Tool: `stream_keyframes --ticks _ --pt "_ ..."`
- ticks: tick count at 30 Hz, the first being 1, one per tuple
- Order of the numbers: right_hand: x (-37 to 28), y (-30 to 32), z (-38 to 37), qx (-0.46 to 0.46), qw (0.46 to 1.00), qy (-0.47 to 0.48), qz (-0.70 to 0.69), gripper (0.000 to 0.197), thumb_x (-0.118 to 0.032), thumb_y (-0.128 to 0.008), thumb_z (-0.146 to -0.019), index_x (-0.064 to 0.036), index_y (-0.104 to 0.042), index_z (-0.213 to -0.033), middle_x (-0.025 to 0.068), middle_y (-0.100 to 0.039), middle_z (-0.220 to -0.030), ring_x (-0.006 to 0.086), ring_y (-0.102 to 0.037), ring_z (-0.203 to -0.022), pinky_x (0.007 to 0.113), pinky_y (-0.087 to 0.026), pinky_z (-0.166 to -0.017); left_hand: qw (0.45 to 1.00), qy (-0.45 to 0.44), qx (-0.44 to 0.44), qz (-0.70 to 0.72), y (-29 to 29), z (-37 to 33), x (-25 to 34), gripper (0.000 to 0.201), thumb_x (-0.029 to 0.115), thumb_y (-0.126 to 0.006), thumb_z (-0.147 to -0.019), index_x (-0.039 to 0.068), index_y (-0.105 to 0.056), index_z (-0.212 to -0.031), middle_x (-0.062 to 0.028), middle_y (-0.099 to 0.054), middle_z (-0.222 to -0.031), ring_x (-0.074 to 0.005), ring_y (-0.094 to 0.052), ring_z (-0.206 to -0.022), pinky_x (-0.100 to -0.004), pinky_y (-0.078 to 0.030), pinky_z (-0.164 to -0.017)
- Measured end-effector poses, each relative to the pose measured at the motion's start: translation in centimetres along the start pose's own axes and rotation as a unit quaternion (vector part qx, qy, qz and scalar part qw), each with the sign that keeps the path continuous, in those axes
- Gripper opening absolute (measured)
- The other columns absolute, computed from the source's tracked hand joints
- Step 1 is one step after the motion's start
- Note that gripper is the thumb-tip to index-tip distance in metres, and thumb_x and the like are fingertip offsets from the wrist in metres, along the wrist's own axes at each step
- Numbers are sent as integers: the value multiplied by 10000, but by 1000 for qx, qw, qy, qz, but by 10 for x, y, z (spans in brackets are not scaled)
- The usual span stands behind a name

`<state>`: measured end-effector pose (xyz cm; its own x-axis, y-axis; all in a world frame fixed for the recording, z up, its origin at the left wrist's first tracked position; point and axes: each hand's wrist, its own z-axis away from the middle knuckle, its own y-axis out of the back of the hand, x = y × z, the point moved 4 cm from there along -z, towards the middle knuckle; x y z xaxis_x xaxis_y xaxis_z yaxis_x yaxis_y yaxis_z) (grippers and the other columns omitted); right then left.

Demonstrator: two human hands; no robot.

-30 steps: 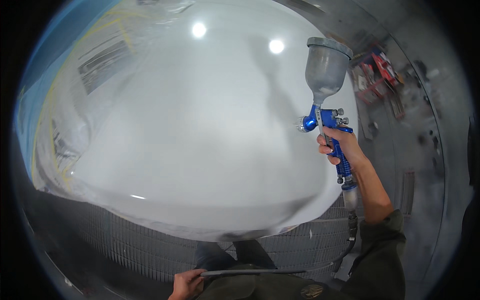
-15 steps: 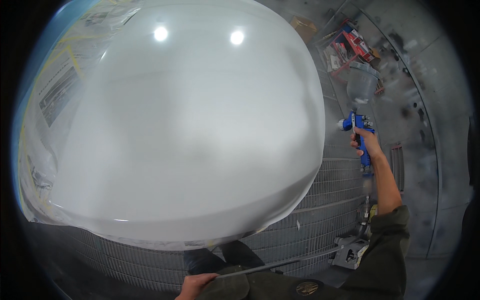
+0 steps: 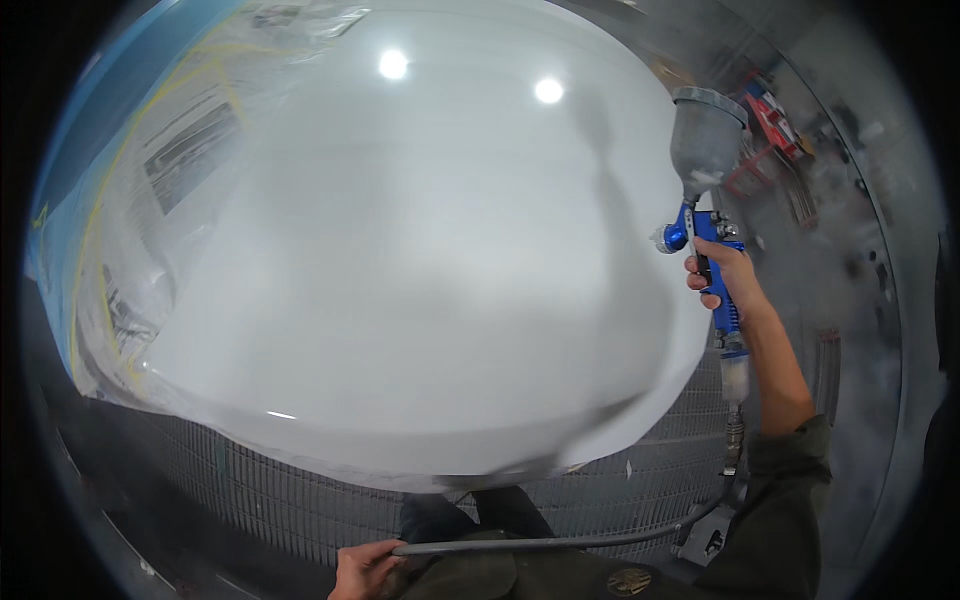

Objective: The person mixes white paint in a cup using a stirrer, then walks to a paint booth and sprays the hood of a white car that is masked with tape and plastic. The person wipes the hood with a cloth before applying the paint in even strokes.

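My right hand (image 3: 722, 272) is closed round the handle of a blue spray gun (image 3: 706, 232), its fingers at the trigger. A grey cup (image 3: 708, 140) sits on top of the gun, and the nozzle faces left, over the right edge of a large glossy white car panel (image 3: 430, 260). From the bottom of the gun a grey air hose (image 3: 560, 543) curves down and runs left across my body. At the lower edge my left hand (image 3: 366, 570) grips that hose, holding it away from the panel.
Plastic masking film (image 3: 130, 240) with yellow tape borders the panel's left side, beside a blue surface (image 3: 130, 85). Metal floor grating (image 3: 270, 500) lies below the panel. A red rack (image 3: 775, 125) with boxes stands at the upper right, and a grey device (image 3: 708, 535) lies near my right sleeve.
The view has shifted, so the panel sits farther right. My right hand has brought the spray gun closer to the panel's right edge. The left hand still holds the hose.
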<state>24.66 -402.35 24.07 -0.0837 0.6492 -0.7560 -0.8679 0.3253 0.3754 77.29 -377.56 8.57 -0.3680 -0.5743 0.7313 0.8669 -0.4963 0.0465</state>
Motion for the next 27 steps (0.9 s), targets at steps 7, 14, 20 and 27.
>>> stream_keyframes --ticks 7,14,20,27 --pt "-45 -72 27 -159 987 31 -26 176 -246 -605 -943 -108 -498 -931 20 -536 -755 82 -478 -585 208 -309 -364 986 -2 140 95 -27 57 -46 134 -59 -692 -840 -56 -724 -970 -53 -706 -755 -69 -625 -695 -232 -524 -648" --pt "-63 -56 83 -240 960 122 -72 186 -238 -587 -955 -80 -493 -933 32 -536 -763 76 -486 -593 191 -320 -367 966 -33 249 65 -92 126 -72 139 -41 -722 -827 -53 -726 -965 -37 -692 -747 -63 -608 -692 -234 -511 -633" --pt "-103 -103 119 -341 913 200 -97 223 -253 -555 -992 -72 -454 -909 31 -537 -779 42 -459 -586 165 -323 -351 945 -27 314 84 -137 153 -97 132 16 -713 -846 -46 -715 -963 -64 -686 -762 -98 -615 -719 -263 -511 -643" --pt "-125 -87 104 -364 898 226 -104 211 -221 -574 -974 -40 -478 -924 60 -554 -785 89 -505 -614 184 -320 -372 942 -29 324 78 -170 193 -77 199 -8 -692 -834 -39 -705 -1030 -57 -703 -792 -92 -594 -702 -260 -521 -651"
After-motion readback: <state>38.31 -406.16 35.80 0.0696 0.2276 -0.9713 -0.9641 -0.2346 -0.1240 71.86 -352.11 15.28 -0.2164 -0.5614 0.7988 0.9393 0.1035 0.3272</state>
